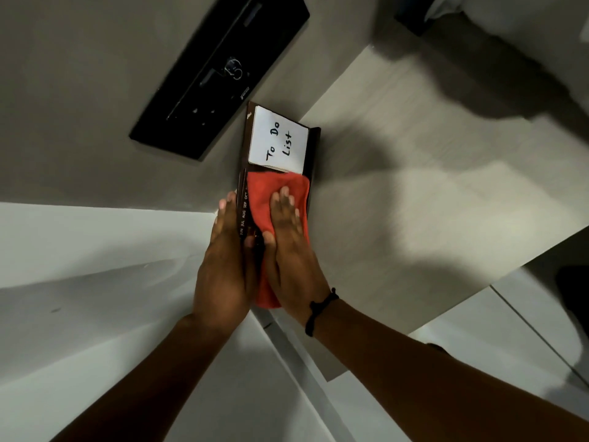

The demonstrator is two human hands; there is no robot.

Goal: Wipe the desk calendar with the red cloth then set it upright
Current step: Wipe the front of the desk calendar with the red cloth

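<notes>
Desk calendar (314, 145), dark brown and lying flat, sat at the corner of a pale wooden desk (414, 193) where the surface met the grey wall. Largest in view was the desk itself, crossed by soft shadows; on the wall above the calendar hung a black rectangular panel (220, 71). On the calendar's far half lay a white notepad (277, 138) lettered "To Do List". A strip of month tabs (243, 212) ran along the calendar's left edge, reading JUN, JUL, AUG, SEP, OCT. The red cloth (264, 193) covered the calendar's near half and trailed off its near end. The right hand (287, 237) lay flat, fingers extended together, palm pressed on the cloth. The left hand (223, 266) was held open and edgewise against the calendar's left side, beside the tabs, touching it, with the thumb over the top. A black cord bracelet (320, 309) circled the right wrist.
</notes>
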